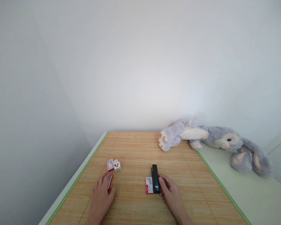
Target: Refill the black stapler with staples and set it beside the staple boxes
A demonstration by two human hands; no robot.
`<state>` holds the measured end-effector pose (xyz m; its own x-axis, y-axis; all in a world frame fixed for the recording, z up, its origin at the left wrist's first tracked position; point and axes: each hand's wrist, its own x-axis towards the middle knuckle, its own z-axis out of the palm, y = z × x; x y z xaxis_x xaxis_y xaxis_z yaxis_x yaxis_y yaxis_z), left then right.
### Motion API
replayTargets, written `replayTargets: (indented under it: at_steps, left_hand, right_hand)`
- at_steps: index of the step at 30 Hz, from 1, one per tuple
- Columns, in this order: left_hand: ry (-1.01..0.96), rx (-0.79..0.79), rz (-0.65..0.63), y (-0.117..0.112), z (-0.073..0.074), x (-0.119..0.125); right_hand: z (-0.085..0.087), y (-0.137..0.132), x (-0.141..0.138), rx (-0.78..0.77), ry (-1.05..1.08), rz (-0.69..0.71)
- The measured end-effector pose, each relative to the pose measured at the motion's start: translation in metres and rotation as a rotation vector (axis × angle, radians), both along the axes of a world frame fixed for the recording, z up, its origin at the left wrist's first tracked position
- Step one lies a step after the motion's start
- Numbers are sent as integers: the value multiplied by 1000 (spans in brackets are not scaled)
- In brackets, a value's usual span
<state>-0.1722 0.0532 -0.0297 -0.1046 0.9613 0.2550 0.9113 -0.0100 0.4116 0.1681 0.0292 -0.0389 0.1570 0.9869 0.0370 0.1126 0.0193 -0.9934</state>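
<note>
My left hand lies on the bamboo mat with its fingers closed around a small red and white staple box. My right hand touches the near end of a black stapler that lies flat on the mat, fingers curled against it. A red and white staple box lies right beside the stapler on its left. Two more small staple boxes sit just beyond my left hand.
A grey and cream plush rabbit lies on its side at the back right, partly on the mat and partly on the pale green table surface. White walls close in at the back and left. The mat has a green border.
</note>
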Motion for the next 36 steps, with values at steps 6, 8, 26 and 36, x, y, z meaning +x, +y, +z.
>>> replayTargets:
  at_steps: [6, 8, 26, 36]
  left_hand:
    - [-171, -69, -222, -19, -5, -3]
    - [-286, -153, -329, -19, 2, 1]
    - [-710, -319, -501, 2, 17, 138]
    - [-523, -253, -729, 9, 42, 129]
  right_hand:
    - [-2, 0, 0, 20, -29, -15]
    - [-3, 1, 0, 14, -30, -18]
    - [2, 2, -4, 29, -6, -20]
    - [6, 1, -6, 36, 15, -7]
